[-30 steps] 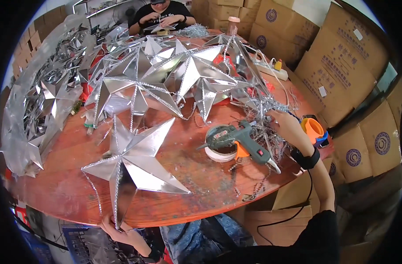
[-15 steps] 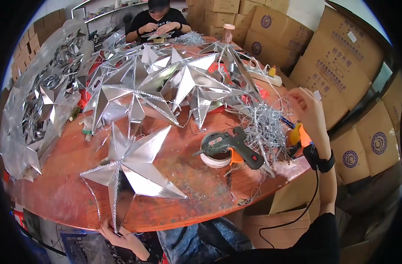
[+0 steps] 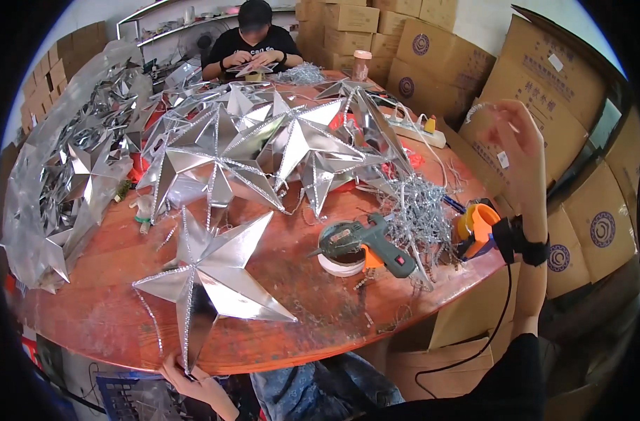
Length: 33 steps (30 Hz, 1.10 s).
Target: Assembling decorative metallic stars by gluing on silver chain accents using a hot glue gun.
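Observation:
A silver five-pointed star (image 3: pixel 239 281) lies at the near edge of the table, with sparkly trim along some of its ridges and a loose strand hanging by its left point. My left hand (image 3: pixel 193 379) grips its lowest point, fingers closed round the tip just past the table edge. Raised at the right, my right hand (image 3: pixel 520 130) pinches the end of a short sparkly rhinestone chain (image 3: pixel 478 109). Between the hands, a green glue gun (image 3: pixel 376 242) with an orange trigger rests across a white roll (image 3: pixel 337 265).
Several finished-looking silver stars (image 3: pixel 257 147) are piled mid-table. A tangle of silver strands (image 3: pixel 421 214) sits beside an orange tape dispenser (image 3: pixel 480 224). A clear bag of stars (image 3: pixel 67 175) lines the left. A power strip (image 3: pixel 418 132), cartons (image 3: pixel 544 91) and a co-worker (image 3: pixel 253 45) are beyond.
My right hand has risen and moved right, and the chain in its fingers now shows against the cartons. My left hand stays at the star's tip. The whole view has shifted slightly.

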Motion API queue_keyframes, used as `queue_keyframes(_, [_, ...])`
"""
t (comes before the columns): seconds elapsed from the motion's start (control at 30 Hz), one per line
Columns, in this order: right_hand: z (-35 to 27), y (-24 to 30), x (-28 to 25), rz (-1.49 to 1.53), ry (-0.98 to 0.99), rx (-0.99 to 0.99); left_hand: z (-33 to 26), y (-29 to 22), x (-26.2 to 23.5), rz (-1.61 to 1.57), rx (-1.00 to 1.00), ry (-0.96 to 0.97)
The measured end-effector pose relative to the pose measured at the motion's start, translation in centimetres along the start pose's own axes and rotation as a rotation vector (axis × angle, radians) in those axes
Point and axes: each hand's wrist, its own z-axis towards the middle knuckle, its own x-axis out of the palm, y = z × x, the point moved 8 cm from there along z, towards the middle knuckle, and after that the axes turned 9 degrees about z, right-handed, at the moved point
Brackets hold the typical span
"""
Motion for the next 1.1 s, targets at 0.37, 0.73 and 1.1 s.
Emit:
queue_keyframes(0.37, [-9.9,11.6,9.9,0.114,0.824,-0.172,1.6,-10.2,-11.0,-0.572,0.16,-0.216])
queue_keyframes(0.73, [-15.4,12.8,15.6,0.373,1.167,-0.232,-0.8,-21.9,-1.7,-0.796,0.442,0.897])
queue_keyframes(1.1, [-15.9,11.1,17.0,0.417,1.264,-0.11,-2.7,-19.9,-0.6,-0.832,0.055,1.05])
